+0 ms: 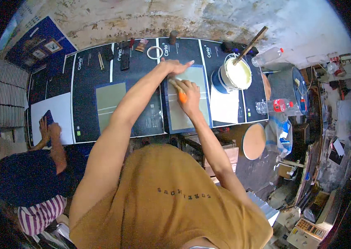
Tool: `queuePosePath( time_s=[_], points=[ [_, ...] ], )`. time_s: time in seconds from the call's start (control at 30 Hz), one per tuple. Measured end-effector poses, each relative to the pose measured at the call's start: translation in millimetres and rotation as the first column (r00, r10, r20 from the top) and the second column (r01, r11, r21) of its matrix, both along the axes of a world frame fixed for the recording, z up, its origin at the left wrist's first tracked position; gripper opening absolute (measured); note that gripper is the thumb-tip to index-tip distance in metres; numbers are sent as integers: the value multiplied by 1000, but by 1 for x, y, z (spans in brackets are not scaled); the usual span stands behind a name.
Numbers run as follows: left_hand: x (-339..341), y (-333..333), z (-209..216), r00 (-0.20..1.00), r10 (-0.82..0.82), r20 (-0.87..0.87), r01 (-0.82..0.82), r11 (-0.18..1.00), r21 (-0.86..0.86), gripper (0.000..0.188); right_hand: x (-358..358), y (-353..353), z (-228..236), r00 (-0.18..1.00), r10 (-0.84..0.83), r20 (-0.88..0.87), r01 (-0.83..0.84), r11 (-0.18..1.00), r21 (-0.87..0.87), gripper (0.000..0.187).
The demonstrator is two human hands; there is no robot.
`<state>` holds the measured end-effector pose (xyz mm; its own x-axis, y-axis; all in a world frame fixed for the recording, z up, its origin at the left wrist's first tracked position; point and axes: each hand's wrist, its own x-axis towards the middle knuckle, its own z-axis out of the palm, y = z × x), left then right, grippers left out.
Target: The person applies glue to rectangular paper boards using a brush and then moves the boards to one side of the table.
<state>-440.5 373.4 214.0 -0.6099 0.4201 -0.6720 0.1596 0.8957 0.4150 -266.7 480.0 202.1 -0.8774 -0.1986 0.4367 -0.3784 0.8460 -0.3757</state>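
A dark blue cover sheet with a grey-beige board (186,108) on it lies upright before me on the table. My left hand (174,66) rests at its far edge, fingers stretched to the right. Below it, my right hand (189,92) is closed around a brush (180,92) with an orange handle end, its pale head against the board near the upper left edge. To the right stands a bucket (237,74) of creamy white paste with a stick in it, over white sheets (224,107). A second blue-edged board (111,106) lies left of my left forearm.
Black sheets (142,110) cover the long table. A tape roll (154,52) and small tools lie along the wall side. At far left another person's hands (50,130) press a blue piece on white paper. Plastic bottles (281,105) and a drum (287,89) are at right.
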Motion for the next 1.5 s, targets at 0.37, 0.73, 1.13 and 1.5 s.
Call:
queuePosePath(
  time_s=[0.37, 0.73, 1.13, 1.5],
  points=[
    [18, 4, -4, 978, 97, -187, -84, 993, 78, 119, 51, 20, 17, 980, 169, 101, -168, 986, -16, 42],
    [14, 7, -7, 989, 60, -134, -56, 998, 31, 109, 94, 24, 10, 971, 183, 151, -203, 971, 128, 52],
    [21, 7, -4, 983, 107, -152, -104, 994, 28, 104, 119, 20, 27, 936, 259, 239, -272, 962, 22, 42],
    [23, 4, -7, 981, 74, -180, -70, 997, 30, 97, 159, 28, 61, 938, 135, 320, -223, 941, 255, 35]
  ],
)
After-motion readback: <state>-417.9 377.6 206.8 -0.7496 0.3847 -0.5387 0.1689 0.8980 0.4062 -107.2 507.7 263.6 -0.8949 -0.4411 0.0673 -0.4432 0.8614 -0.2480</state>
